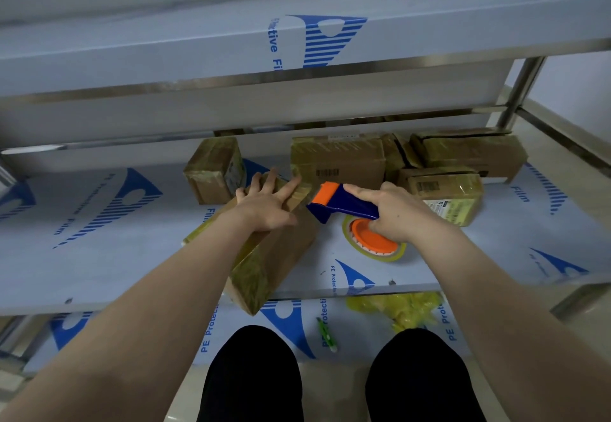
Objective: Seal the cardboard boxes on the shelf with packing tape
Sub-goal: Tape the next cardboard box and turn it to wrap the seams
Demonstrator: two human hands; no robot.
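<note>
A long cardboard box [264, 263] lies diagonally on the middle shelf, its near end sticking out over the shelf's front edge. Shiny tape covers much of it. My left hand [269, 201] lies flat on the box's far end with fingers straight and spread. My right hand [393, 211] grips the blue handle of a tape dispenser [344, 205]. Its orange head sits right beside the box's far corner. The orange hub and tape roll [375, 239] hang under my hand, just above the shelf.
Several taped boxes stand at the back: a small one [215, 170] on the left, a wide one [340, 163] in the middle, two [446, 190] at right. The upper shelf [231, 44] hangs overhead. Yellow crumpled plastic [400, 309] and a green cutter [325, 334] lie on the lower shelf.
</note>
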